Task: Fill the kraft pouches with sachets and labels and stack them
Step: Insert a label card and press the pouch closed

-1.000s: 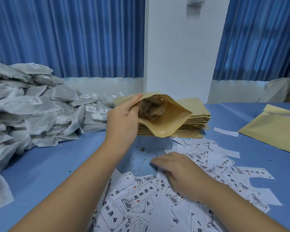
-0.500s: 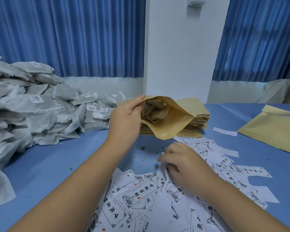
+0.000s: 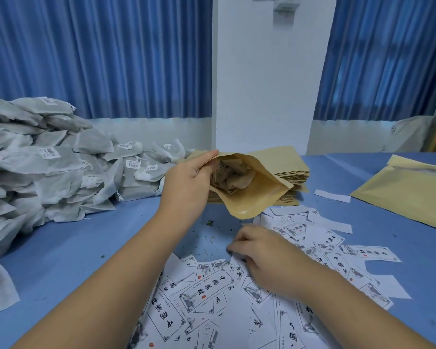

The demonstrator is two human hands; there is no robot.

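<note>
Partly hidden in the head view, a crumpled sachet (image 3: 233,176) is seen inside the kraft pouch (image 3: 254,200), which is held open above the table (image 3: 73,248) before the stack of empty pouches (image 3: 295,170), its upper rim pinched by the left hand (image 3: 186,187). The right hand (image 3: 264,258) is laid palm-down on the scattered labels (image 3: 204,293) with fingertips tucked under, so a pinched label cannot be confirmed. Black Chinese characters and red seals are printed on the labels; barcode stickers on the sachet pile (image 3: 48,172), cut off at left, cannot be read.
</note>
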